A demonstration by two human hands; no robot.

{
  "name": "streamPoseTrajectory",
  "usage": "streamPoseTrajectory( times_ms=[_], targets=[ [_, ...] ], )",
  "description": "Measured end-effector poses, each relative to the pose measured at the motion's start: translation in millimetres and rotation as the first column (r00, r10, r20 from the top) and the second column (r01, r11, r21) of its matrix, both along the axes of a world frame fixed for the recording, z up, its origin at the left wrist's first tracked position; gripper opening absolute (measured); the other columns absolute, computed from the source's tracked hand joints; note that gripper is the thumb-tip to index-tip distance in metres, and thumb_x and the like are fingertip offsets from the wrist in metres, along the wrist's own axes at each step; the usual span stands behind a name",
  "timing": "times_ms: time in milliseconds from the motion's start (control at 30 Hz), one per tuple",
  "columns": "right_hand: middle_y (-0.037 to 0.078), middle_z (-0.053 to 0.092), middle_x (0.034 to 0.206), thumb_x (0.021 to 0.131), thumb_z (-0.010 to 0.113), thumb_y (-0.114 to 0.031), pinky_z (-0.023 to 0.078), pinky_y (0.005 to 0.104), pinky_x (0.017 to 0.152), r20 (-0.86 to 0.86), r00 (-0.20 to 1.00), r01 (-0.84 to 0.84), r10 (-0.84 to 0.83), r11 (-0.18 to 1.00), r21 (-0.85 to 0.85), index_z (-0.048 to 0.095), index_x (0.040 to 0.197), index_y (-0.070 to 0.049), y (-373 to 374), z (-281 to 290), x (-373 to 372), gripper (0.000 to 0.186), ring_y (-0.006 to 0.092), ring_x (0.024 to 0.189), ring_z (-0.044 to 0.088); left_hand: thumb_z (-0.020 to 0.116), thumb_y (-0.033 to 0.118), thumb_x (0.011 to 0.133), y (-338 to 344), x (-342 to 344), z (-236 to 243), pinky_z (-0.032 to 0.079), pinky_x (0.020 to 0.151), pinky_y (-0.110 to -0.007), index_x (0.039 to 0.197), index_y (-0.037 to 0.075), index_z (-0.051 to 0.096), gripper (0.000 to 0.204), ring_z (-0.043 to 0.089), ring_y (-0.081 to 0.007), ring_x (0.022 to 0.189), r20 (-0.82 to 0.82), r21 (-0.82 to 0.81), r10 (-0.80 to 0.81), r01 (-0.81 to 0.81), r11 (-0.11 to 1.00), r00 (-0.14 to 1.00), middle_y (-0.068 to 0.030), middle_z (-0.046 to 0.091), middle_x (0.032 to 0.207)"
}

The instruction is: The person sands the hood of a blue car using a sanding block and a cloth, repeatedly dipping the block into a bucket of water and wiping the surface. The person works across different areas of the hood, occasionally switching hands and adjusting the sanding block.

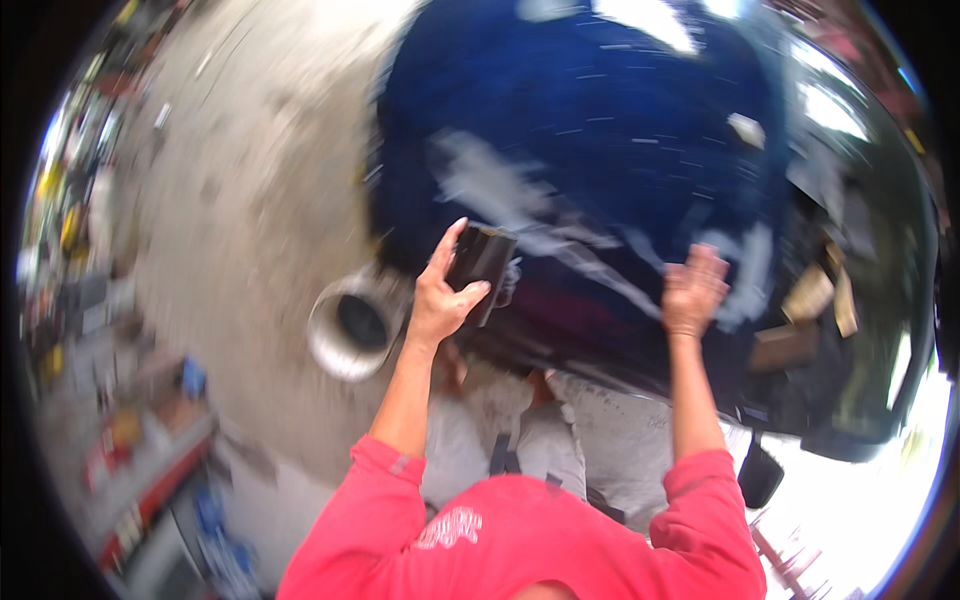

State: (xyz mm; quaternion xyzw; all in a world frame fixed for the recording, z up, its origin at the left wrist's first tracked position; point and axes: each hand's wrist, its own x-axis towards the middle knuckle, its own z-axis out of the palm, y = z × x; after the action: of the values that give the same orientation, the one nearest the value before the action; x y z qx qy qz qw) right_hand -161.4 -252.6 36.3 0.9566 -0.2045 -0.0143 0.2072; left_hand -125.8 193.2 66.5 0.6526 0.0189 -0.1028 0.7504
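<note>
A dark blue car hood fills the middle of the head view, with a pale, dull patch and whitish streaks across its surface. My left hand grips a dark, flat block by its sides, thumb on one edge and fingers on the other, over the near left part of the hood. On the right, my right hand lies flat on the hood with its fingers stretched out, next to a pale smear. Motion blurs the picture, so the block's exact kind is unclear.
A white bucket stands on the concrete floor left of the car. Tan pieces and a brown block lie near the windshield. A side mirror juts out at lower right. Cluttered shelves line the left.
</note>
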Motion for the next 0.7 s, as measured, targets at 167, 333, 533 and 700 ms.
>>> streamPoseTrajectory(
  times_ms=[167,333,533,700],
  targets=[
    [0.018,0.033,0.179,0.107,0.028,-0.082,0.03,0.0667,0.127,0.208,0.974,0.102,-0.087,0.992,-0.067,0.035,0.173,-0.011,30,-63,37,0.097,0.0515,0.162,0.03,0.076,-0.007,0.079,210,-108,-104,0.051,0.114,-0.035,0.17,0.008,0.042,0.098,0.064,-0.0208,0.132,-0.329,0.026,0.522,-0.545,0.838,0.787,-0.0131,0.059,0.155],
    [0.022,0.039,0.175,0.117,0.029,-0.063,0.038,0.0589,0.126,0.166,0.915,-0.323,0.367,0.915,-0.241,0.038,0.171,-0.013,-4,-66,50,0.074,0.0454,0.158,0.042,0.078,0.0,0.079,300,-157,-270,0.053,0.11,-0.037,0.169,0.008,0.042,0.098,0.066,-0.024,0.128,-0.486,0.255,0.776,-0.783,0.567,0.403,-0.0125,0.063,0.15],
    [0.025,0.038,0.175,0.121,0.033,-0.047,0.025,0.0453,0.136,0.197,0.969,-0.187,0.148,0.963,0.193,0.048,0.164,-0.001,-54,-20,44,0.065,0.0371,0.163,0.035,0.083,0.005,0.079,326,-177,-492,0.051,0.111,-0.036,0.172,0.01,0.039,0.103,0.065,-0.0265,0.129,-0.537,0.408,0.809,-0.765,0.498,0.24,-0.0135,0.063,0.153],
    [0.02,0.05,0.168,0.12,0.038,-0.039,0.038,0.0423,0.127,0.344,0.937,-0.088,-0.059,0.914,0.395,0.045,0.166,-0.001,-55,-2,48,0.06,0.033,0.153,0.051,0.082,0.011,0.086,310,-198,-643,0.048,0.114,-0.036,0.169,0.001,0.041,0.093,0.063,-0.0283,0.132,-0.432,0.515,0.847,-0.687,0.513,0.309,-0.02,0.064,0.152]
  ],
)
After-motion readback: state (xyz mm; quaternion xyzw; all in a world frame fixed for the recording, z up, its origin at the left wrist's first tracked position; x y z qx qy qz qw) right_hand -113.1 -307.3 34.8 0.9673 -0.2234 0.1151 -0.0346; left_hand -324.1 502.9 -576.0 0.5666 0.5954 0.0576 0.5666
